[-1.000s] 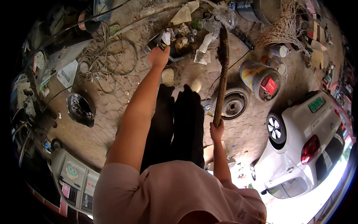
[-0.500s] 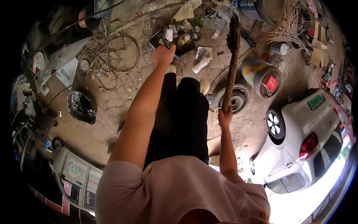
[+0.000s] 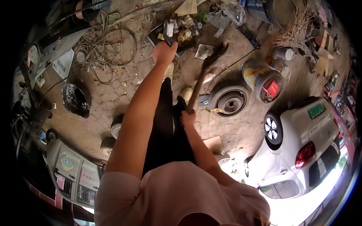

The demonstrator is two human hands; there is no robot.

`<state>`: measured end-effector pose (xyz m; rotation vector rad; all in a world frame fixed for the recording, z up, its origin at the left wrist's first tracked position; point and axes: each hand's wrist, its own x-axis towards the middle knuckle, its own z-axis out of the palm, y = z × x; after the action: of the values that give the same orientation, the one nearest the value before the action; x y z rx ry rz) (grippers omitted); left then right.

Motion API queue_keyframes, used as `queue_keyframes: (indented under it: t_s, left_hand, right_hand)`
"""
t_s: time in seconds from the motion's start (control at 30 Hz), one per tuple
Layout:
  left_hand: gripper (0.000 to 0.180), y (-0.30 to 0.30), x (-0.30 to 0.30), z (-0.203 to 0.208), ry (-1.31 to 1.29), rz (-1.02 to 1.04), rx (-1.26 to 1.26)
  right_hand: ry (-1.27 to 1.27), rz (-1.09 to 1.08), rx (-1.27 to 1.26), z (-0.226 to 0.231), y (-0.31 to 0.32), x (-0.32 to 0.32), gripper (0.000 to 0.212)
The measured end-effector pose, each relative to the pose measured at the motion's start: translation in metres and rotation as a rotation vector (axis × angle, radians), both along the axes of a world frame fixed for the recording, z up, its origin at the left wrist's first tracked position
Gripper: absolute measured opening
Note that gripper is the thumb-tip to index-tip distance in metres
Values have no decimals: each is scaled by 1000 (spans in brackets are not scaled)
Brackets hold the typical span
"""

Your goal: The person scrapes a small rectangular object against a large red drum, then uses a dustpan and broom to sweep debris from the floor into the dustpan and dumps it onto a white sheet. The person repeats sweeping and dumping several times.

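My left hand [image 3: 164,53] is closed round the dark handle of a black dustpan [image 3: 154,37] at the top middle. Pieces of rubbish [image 3: 185,35], some pale and some brown, lie in the pan. In front of my legs, my right hand [image 3: 187,118] grips the wooden stick of a worn broom [image 3: 197,87]. Its dark brush end, blurred by motion, slants up and right to the floor just right of the pan. A flat whitish scrap [image 3: 204,52] and a white crumpled piece [image 3: 208,77] lie close to the brush.
A wheel with tyre [image 3: 230,101] and a paint-stained bucket [image 3: 249,73] stand to the right, before a white car [image 3: 292,139]. Tangled cables [image 3: 98,56] and a black torn container [image 3: 75,101] lie left. A grey van [image 3: 77,171] is lower left. Twigs [image 3: 296,39] are piled upper right.
My right hand has swung left and inward, bringing the broom from upright beside the wheel to slanting near the dustpan. My left hand keeps its hold on the dustpan. The view has shifted slightly.
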<state>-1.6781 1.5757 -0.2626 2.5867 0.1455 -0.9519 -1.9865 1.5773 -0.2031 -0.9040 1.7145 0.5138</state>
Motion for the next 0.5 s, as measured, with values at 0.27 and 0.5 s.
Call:
queue_keyframes:
  t_s: [0.27, 0.5]
  left_hand:
    - [45, 7, -2, -7, -168, 0, 29]
    - [46, 3, -9, -15, -182, -29, -3]
  right_hand:
    - [-370, -138, 17, -55, -2, 126, 27]
    - [-423, -229, -89, -33, -48, 157, 30]
